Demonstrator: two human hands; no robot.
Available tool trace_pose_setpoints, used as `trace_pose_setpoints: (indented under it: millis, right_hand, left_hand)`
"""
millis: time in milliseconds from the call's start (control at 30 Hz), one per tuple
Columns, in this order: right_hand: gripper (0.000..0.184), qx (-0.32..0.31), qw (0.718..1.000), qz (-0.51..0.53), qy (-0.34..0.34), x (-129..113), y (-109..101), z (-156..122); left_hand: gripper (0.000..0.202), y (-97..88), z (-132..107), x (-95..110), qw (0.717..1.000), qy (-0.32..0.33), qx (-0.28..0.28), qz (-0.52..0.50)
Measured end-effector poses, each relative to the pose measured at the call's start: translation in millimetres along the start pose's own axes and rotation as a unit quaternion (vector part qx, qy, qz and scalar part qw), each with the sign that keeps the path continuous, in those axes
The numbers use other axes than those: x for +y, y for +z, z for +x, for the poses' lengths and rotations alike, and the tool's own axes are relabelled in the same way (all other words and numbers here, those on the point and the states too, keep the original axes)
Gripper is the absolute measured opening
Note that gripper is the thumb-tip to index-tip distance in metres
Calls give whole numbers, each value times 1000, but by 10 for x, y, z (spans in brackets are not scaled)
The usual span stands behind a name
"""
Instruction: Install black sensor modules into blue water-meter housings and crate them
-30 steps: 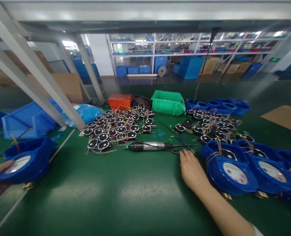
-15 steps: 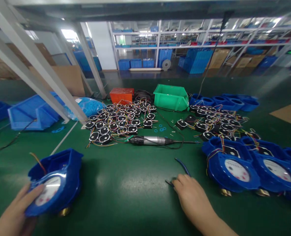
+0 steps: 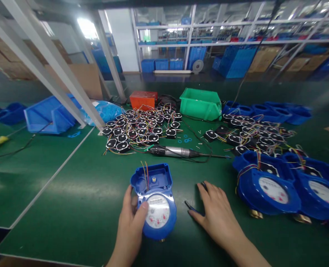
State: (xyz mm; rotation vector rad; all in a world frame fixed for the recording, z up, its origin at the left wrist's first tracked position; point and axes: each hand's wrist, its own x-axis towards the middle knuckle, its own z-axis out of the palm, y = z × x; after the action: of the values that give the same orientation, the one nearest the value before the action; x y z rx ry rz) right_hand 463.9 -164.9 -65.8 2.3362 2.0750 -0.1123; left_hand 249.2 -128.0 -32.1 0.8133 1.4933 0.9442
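Note:
My left hand [image 3: 131, 218] grips a blue water meter [image 3: 171, 218] at its left side, thumb beside the white dial [image 3: 157, 211]. The meter's open compartment [image 3: 164, 178] faces up, with thin wires [image 3: 146, 174] standing out of it and a small brass-coloured spot inside. To its right, my right hand [image 3: 217, 211] is low over the green table, its fingers curved around a dark blue hand tool [image 3: 193, 208]. Two ends of this tool show, one by the thumb and one under the index finger; the palm hides the rest, so its kind is unclear.
An electric screwdriver [image 3: 178, 152] lies across the table ahead. Behind it are black wired modules [image 3: 132, 133], an orange box [image 3: 143, 100] and a green bin [image 3: 200, 104]. More blue meters [image 3: 267, 185] stand at right, near further modules [image 3: 235, 139]. A slanted white post [image 3: 59, 63] rises at left.
My left hand has brought the meter from the far left to the middle and turned it upright toward me. The right hand stays near the blue tool, its fingers now more spread. The view has shifted left.

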Motion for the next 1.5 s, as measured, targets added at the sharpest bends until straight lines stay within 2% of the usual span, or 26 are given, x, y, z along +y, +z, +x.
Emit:
trace_pose_setpoints:
  millis: [167, 300, 400, 467, 533, 567, 667, 733, 800, 833, 967, 1033, 1133, 1200, 1300, 1500]
  right_hand:
    - [64, 0, 1000, 18, 22, -4, -78, -6]
    - [56, -27, 999, 22, 30, 3, -115, 10]
    - [52, -42, 998, 26, 41, 20, -130, 18]
    - [48, -28, 998, 35, 32, 54, -142, 15]
    - [48, -2, 999, 48, 11, 111, -172, 10]
    - [50, 11, 998, 58, 0, 147, -200, 10]
    - [56, 41, 994, 104, -14, 261, -359, 28]
    - [56, 59, 984, 167, -13, 321, -534, 46]
    - [55, 85, 960, 266, -10, 345, -751, 55]
    - [56, 104, 939, 327, -12, 340, -865, 56]
    - [58, 191, 818, 537, -69, 207, -1223, 96]
    - [56, 162, 778, 592, -131, 96, -1287, 173]
    - [53, 65, 741, 631, -221, -70, -1237, 350]
    - [53, 33, 726, 641, -248, -150, -1150, 466]
    - [55, 15, 719, 645, -260, -191, -1025, 574]
    - [60, 12, 735, 626, -258, -156, -921, 604]
  left_hand:
    - [72, 253, -112, -43, 997, 26, -78, -1]
    - [71, 383, -191, -113, 990, 41, -131, -8]
    - [71, 377, -147, -136, 989, 72, -129, 31]
    - [71, 329, -51, -89, 981, 123, -109, 99]
    - [73, 273, 77, 22, 959, 195, -108, 175]
    - [75, 251, 144, 96, 944, 230, -126, 203]
    - [81, 233, 324, 323, 894, 296, -249, 228]
    - [73, 259, 412, 420, 860, 317, -329, 226]
    - [63, 295, 476, 451, 841, 332, -367, 220]
    - [61, 310, 500, 446, 837, 337, -371, 217]
    - [64, 336, 549, 389, 839, 342, -360, 222]
    - [64, 335, 557, 376, 837, 344, -361, 225]
    - [62, 331, 560, 380, 833, 355, -367, 214]
    - [62, 330, 561, 386, 829, 367, -368, 206]
    - [61, 328, 563, 392, 824, 377, -367, 209]
    - [62, 327, 567, 387, 823, 380, -365, 213]
